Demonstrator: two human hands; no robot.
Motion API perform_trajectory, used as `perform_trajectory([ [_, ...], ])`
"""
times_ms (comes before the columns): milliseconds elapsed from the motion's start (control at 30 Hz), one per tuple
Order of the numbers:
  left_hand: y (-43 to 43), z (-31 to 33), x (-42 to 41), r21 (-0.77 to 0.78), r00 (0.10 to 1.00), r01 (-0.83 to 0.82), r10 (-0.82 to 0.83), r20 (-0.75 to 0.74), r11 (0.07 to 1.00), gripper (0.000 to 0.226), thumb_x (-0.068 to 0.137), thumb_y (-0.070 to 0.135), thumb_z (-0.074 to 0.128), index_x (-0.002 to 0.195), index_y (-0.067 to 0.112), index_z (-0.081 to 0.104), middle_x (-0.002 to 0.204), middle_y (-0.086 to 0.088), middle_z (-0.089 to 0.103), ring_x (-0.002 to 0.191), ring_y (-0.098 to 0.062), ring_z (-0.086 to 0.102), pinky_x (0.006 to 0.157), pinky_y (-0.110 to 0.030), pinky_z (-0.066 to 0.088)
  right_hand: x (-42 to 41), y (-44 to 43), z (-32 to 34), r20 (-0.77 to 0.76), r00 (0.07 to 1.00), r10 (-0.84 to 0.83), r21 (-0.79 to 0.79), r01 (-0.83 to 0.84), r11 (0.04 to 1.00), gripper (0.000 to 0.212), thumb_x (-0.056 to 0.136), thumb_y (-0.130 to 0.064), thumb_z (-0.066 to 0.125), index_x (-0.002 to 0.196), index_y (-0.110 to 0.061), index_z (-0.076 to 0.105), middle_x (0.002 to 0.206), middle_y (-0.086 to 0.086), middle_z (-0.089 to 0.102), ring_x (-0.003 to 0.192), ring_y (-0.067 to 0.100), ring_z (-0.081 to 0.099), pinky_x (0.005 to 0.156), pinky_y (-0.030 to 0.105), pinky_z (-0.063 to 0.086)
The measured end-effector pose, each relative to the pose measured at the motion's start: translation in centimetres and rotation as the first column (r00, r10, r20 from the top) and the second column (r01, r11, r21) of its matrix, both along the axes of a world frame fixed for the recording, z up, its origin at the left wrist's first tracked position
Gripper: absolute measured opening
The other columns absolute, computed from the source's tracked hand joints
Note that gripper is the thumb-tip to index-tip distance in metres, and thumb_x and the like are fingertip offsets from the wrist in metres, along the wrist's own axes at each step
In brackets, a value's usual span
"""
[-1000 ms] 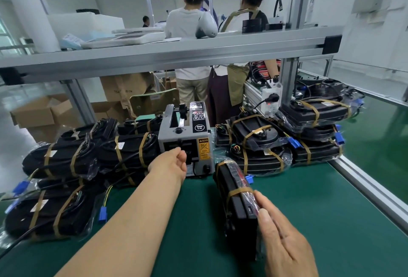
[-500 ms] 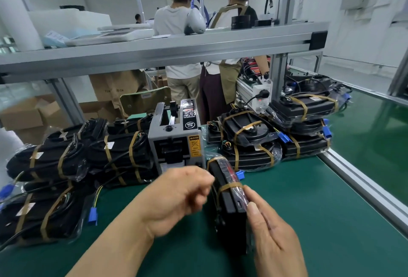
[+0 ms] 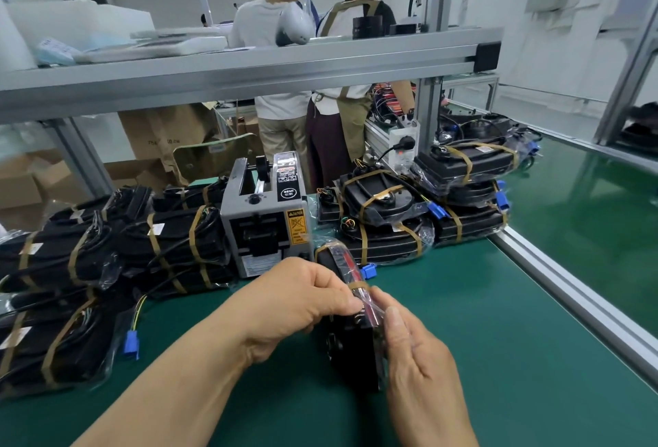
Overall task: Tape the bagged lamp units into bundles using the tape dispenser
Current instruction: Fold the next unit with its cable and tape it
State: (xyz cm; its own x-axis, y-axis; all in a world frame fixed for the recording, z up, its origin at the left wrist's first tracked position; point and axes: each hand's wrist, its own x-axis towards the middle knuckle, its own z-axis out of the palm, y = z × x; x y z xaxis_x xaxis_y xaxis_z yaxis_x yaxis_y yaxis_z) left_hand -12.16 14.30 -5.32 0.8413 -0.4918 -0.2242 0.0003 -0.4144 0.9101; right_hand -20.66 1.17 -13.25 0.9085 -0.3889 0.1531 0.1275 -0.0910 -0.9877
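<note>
Green mat (image 3: 498, 357), tape dispenser (image 3: 265, 229), aluminium shelf (image 3: 249, 72) overhead

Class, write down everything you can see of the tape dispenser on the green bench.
The tape dispenser is a grey, metal-looking box with a black labelled top panel, a black knob, a dark front slot and a yellow caution sticker. It stands upright on the green mat between taped bundles; the left hand hides a lower corner.
</note>
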Motion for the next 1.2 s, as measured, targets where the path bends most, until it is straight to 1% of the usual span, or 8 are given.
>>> perform_trajectory([
  [200,-0.1,0.1,0.3,-0.027,0.993,0.035,-0.038,-0.111,0.999,0.02,0.082,0.017,0.072,0.062,0.019,0.068,0.049,0.007,0.043,0.046,-0.007,0.033,0.053,-0.021,0.032,-0.1,-0.2,0.2,0.009,1.0,0.009,0.002,-0.009,1.0,0.038,0.095,-0.042,0.04,0.119,-0.039,0.069,0.109,-0.031,0.07,0.108,-0.017,0.059,0.087,0.002,0.042],
  [433,-0.3,0.0,0.2,-0.009,0.999,0.016,-0.017,-0.03,1.0,0.015,0.072,0.026,0.081,0.064,0.017,0.071,0.061,-0.001,0.054,0.05,-0.01,0.036,0.052,-0.023,0.029,0.0,-0.2,0.0,0.011,1.0,0.029,0.017,-0.029,0.999,0.033,0.102,-0.032,0.042,0.121,-0.039,0.068,0.111,-0.027,0.071,0.11,-0.013,0.06,0.098,0.014,0.046],
  [533,-0.4,-0.3,0.2,-0.011,1.0,-0.004,0.004,-0.016,1.0,0.014,0.072,0.024,0.08,0.063,0.018,0.072,0.061,0.0,0.057,0.05,-0.009,0.037,0.05,-0.02,0.03,0.0,-0.2,0.1,0.01,0.999,0.047,-0.007,-0.047,0.999,0.033,0.103,-0.029,0.042,0.115,-0.045,0.068,0.106,-0.032,0.07,0.107,-0.014,0.061,0.091,0.007,0.045],
  [767,-0.7,-0.8,0.2,-0.03,0.999,-0.034,0.035,0.026,0.999,0.017,0.078,0.013,0.077,0.063,0.017,0.071,0.059,0.006,0.064,0.045,0.004,0.051,0.045,-0.006,0.036,-0.1,-0.2,0.5,0.036,0.998,0.058,-0.015,-0.058,0.998,0.035,0.091,-0.048,0.038,0.109,-0.052,0.067,0.102,-0.034,0.07,0.102,-0.015,0.062,0.082,0.003,0.044],
  [900,-0.8,-1.1,-0.1,-0.023,0.995,-0.062,0.064,0.072,0.998,0.017,0.078,0.014,0.079,0.063,0.015,0.07,0.058,0.006,0.064,0.045,0.003,0.052,0.046,-0.008,0.039,0.0,-0.3,0.1,0.022,0.998,0.063,0.003,-0.063,0.998,0.036,0.095,-0.044,0.039,0.117,-0.048,0.067,0.108,-0.031,0.07,0.108,-0.013,0.061,0.093,0.012,0.048],
  [1000,-0.7,-1.5,-0.4,0.026,0.982,-0.091,0.086,0.166,0.995,0.013,0.077,0.02,0.079,0.072,0.011,0.071,0.068,-0.005,0.069,0.06,-0.005,0.058,0.062,-0.017,0.048,0.0,-0.2,0.1,0.02,0.998,0.06,0.0,-0.06,0.998,0.033,0.093,-0.046,0.04,0.11,-0.052,0.067,0.104,-0.032,0.071,0.105,-0.014,0.062,0.086,0.005,0.045],
  [1100,-0.6,-2.1,-0.8,0.003,0.973,-0.108,0.105,0.203,0.994,0.012,0.079,0.023,0.077,0.076,0.015,0.069,0.068,-0.013,0.063,0.06,-0.008,0.052,0.056,-0.016,0.043,0.0,-0.2,-0.1,0.011,0.999,0.051,0.0,-0.051,0.999,0.034,0.091,-0.049,0.04,0.112,-0.053,0.066,0.108,-0.033,0.069,0.108,-0.015,0.06,0.092,0.011,0.047],
  [1200,-0.8,-3.1,-1.4,-0.044,0.957,-0.171,0.176,0.23,0.984,0.014,0.082,0.025,0.075,0.088,0.024,0.062,0.058,0.006,0.05,0.053,-0.006,0.045,0.052,-0.017,0.04,0.0,-0.1,-0.2,0.006,0.999,0.043,0.016,-0.043,0.999,0.039,0.091,-0.05,0.04,0.118,-0.047,0.067,0.111,-0.03,0.069,0.111,-0.012,0.06,0.098,0.02,0.048],
])
